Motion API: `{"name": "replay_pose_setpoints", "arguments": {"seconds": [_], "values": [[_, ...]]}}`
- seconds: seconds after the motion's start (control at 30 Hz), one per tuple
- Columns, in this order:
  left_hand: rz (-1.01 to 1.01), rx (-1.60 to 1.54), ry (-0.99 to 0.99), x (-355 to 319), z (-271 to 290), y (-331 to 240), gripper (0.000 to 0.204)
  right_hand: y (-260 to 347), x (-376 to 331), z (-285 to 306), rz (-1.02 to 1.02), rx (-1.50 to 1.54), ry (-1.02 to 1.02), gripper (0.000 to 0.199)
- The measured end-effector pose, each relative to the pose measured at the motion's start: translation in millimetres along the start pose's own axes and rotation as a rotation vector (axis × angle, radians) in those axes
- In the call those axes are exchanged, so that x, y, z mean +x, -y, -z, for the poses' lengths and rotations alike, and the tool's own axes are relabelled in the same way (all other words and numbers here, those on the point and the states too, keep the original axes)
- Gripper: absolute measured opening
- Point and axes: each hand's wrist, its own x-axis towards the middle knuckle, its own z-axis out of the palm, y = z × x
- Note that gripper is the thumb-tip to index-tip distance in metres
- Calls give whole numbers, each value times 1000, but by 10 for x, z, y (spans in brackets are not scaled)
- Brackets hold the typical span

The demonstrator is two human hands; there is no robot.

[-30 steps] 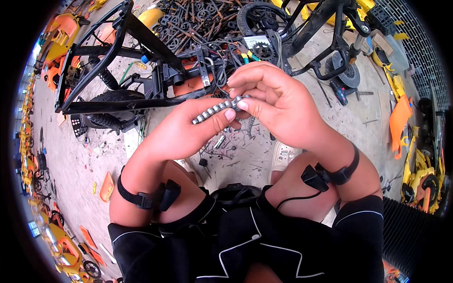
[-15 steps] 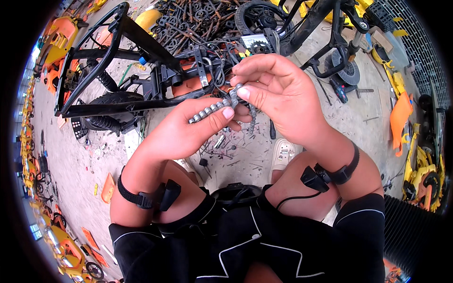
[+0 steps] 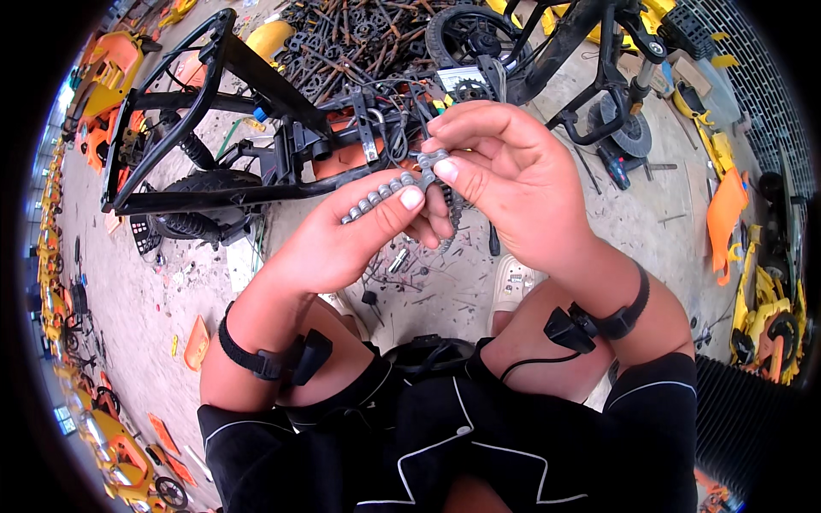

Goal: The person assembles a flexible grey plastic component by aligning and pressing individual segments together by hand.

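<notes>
A grey metal drive chain (image 3: 371, 202) is stretched between my hands in front of me. My left hand (image 3: 338, 235) is closed on one stretch of it, which lies along the index finger under the thumb. Between thumb and fingertips my right hand (image 3: 517, 184) pinches another part, just right of the left thumb. A loose length of the chain dangles below the fingers. My fingers hide some of the links. Behind my hands lies a black bike frame (image 3: 231, 198) with cables and an orange-red part.
A heap of rusty cranks and chainrings (image 3: 359, 43) lies beyond, near a black wheel (image 3: 470, 38). Rightward stand a dark fork (image 3: 590, 124) and a drill (image 3: 614, 167). A small silver cylinder (image 3: 398, 260) and scraps litter the floor between my feet.
My right hand has shifted slightly right and down, and the chain between the thumbs shows more. The dangling end has swung a little left. Both hands keep their grip.
</notes>
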Motion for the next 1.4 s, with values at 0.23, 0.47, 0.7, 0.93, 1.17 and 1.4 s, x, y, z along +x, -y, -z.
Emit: {"name": "replay_pose_setpoints", "arguments": {"seconds": [0.23, 0.47, 0.7, 0.93, 1.17, 1.4], "values": [[-31, -38, -2, 3, 36, 19, 35, -2, -7, 62, 21, -18, -23, 25], [-90, -70, -23, 15, 35, 36, 36, -1, -36, 46, -26, -71, -5, 21], [49, 130, 4, -60, 62, -70, 33, 9, -58, 14, -111, -81, 31, 28], [-4, 326, -133, -82, 12, -44, 33, -65, -55, -69, 2, -263, 32, 31], [-15, 353, -134, -93, -16, -49, 37, -105, -16, -67, 224, -710, 70, 47], [64, 469, -122, -100, -3, -109, 33, -83, -19, -64, 242, -883, 126, 47]]}}
